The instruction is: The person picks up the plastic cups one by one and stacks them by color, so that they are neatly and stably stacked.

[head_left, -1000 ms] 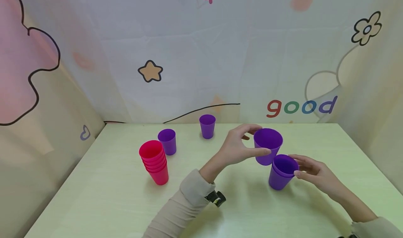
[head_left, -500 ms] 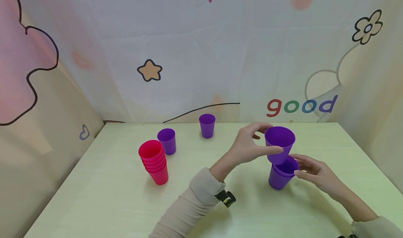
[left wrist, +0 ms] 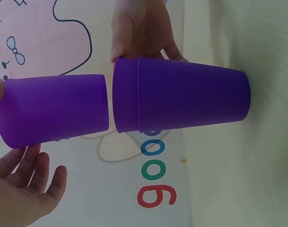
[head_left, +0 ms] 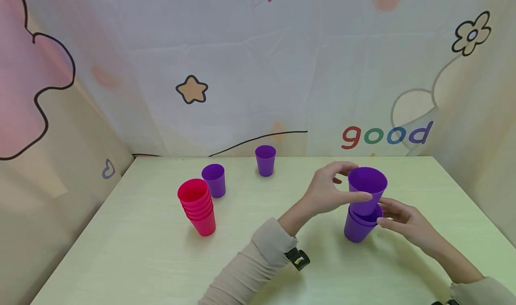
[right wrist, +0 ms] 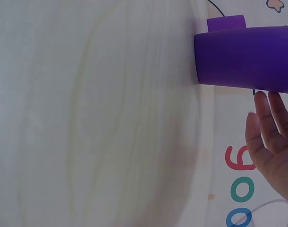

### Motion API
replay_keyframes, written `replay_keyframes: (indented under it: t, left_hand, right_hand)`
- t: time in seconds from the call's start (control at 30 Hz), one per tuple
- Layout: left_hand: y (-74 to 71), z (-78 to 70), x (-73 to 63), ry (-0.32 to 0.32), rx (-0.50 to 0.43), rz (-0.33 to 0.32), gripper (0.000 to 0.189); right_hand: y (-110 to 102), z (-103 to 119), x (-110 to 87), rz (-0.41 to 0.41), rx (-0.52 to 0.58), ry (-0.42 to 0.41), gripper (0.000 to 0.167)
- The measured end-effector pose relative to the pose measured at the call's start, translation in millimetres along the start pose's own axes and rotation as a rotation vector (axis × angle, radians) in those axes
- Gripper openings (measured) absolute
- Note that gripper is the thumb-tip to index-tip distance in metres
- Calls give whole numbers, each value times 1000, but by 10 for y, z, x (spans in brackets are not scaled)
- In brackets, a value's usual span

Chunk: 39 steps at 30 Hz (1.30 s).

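While L grip (head_left: 327, 192) holds purple cup (head_left: 367, 184) w/ sm. gap abv stack (head_left: 356, 230), R grip (head_left: 409, 224) clasps stack edge.

Printed backdrop (head_left: 250, 63) — star (head_left: 191, 90), flower (head_left: 471, 34)

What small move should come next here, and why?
Probably lower the left hand so the held cup enters the purple stack: in the left wrist view, the cup's base faces the stack's rim with a slight gap, and the right hand rests at the stack's side.
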<state>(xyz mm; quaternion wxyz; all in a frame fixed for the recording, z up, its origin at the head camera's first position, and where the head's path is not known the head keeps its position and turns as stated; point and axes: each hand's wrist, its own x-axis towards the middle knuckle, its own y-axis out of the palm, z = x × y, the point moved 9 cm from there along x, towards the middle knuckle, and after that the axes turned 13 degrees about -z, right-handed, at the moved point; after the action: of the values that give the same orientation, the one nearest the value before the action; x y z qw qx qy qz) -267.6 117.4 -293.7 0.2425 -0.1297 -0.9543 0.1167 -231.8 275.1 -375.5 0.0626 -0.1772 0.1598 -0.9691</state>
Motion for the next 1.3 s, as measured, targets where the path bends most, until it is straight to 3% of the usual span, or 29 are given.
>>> replay_keyframes:
  t: [0.83, 1.3]
  left_hand:
    - [186, 238, -102, -61, 30, 18, 56]
    - [310, 389, -160, -100, 92, 52, 56]
  right_hand:
    - [-16, -20, -3, -15, -15, -2, 53]
    - [-20, 7, 2, -6, -13, -16, 44]
